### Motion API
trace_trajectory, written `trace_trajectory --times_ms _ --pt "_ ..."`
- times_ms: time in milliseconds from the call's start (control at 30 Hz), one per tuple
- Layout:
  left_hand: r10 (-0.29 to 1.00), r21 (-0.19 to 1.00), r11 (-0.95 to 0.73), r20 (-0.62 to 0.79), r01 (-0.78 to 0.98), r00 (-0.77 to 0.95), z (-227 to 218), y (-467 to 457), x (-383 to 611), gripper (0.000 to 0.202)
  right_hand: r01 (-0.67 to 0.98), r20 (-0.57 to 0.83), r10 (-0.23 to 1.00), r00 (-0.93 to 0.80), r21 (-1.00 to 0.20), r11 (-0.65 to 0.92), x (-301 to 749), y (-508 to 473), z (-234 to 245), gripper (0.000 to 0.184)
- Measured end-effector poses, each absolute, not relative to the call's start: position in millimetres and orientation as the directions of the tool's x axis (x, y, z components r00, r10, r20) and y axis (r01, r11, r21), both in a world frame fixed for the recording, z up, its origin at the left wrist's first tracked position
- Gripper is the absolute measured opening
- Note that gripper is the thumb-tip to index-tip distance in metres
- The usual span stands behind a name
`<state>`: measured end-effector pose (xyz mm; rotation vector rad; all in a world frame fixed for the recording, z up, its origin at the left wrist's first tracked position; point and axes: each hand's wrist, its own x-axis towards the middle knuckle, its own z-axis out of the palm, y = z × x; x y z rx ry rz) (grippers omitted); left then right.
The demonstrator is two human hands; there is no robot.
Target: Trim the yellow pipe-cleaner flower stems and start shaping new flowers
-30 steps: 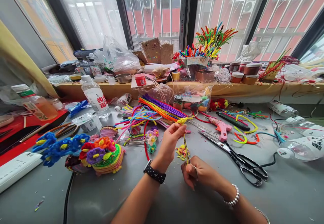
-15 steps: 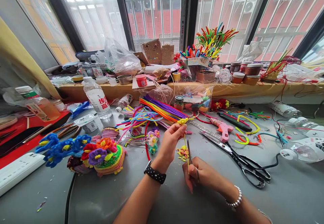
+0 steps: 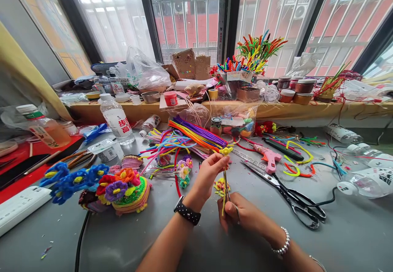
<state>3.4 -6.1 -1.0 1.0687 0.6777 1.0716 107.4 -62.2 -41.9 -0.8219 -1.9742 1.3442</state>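
Between the thumb and fingers of my left hand (image 3: 211, 171) is a small yellow pipe-cleaner flower (image 3: 226, 150), its thin yellow stem (image 3: 223, 206) hanging down. My right hand (image 3: 238, 212) grips a slim pair of scissors (image 3: 227, 188) with the blades pointing up. The blades lie along the stem just below the flower; whether they touch it I cannot tell. Behind them, on the grey table, sits a little heap of yellow and pink trimmings (image 3: 220, 186). Pipe-cleaner flowers in pink, white and teal (image 3: 184, 169) lie to the left of my left hand.
Large black-handled scissors (image 3: 288, 194) and a pink glue gun (image 3: 267, 155) lie to the right. Bundled pipe cleaners (image 3: 199, 132) stretch behind my hands. Finished flowers (image 3: 116, 190) and a water bottle (image 3: 117, 120) stand left. A black cable (image 3: 81, 239) crosses the left front.
The scissor blades have moved left and up, closer beneath the flower. The flower in my left hand has shifted slightly right and down.
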Motion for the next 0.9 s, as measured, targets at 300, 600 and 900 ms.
trace_trajectory --times_ms 300,600,900 --pt "0.949 0.926 0.078 0.045 -0.370 0.313 0 -5 2 0.025 0.163 0.085 0.791 -0.606 -0.960 0.228 107 -61 -44 0.073" --pt "0.953 0.890 0.101 0.041 -0.445 0.299 1 -3 0 0.019 0.224 0.030 0.830 -0.557 -0.957 0.186 115 -56 -41 0.071" --pt "0.986 0.894 0.019 0.058 -0.447 0.159 4 12 -20 0.016 0.643 -0.016 0.990 -0.140 -0.762 0.079 160 -41 -26 0.054"
